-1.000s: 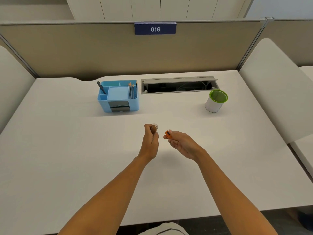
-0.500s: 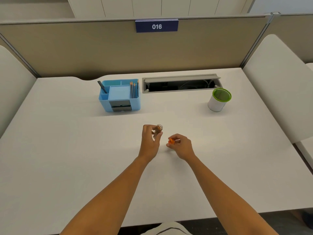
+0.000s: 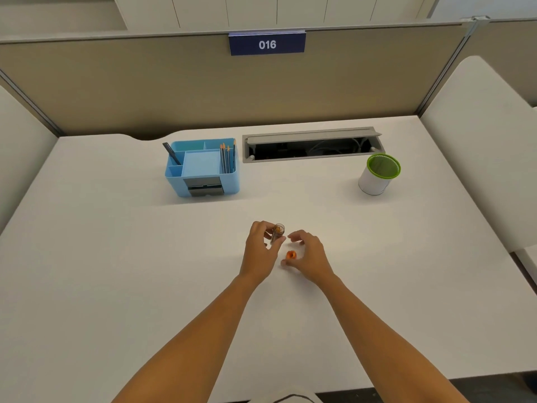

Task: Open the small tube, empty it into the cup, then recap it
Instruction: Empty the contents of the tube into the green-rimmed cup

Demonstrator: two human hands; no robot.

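Near the desk's middle, well short of the cup, the left hand pinches the small tube upright, uncapped. Just right of the tube, the right hand hangs loose-fingered beside the orange cap, which lies on the desk. Spilling looks likely if the open tube tilts on the way to the cup. The tube is clear and cylindrical, with orange contents; the cup is white and green-rimmed.

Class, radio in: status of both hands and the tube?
Left hand holds open tube. Right hand empty, orange cap on desk. Cup path clear.
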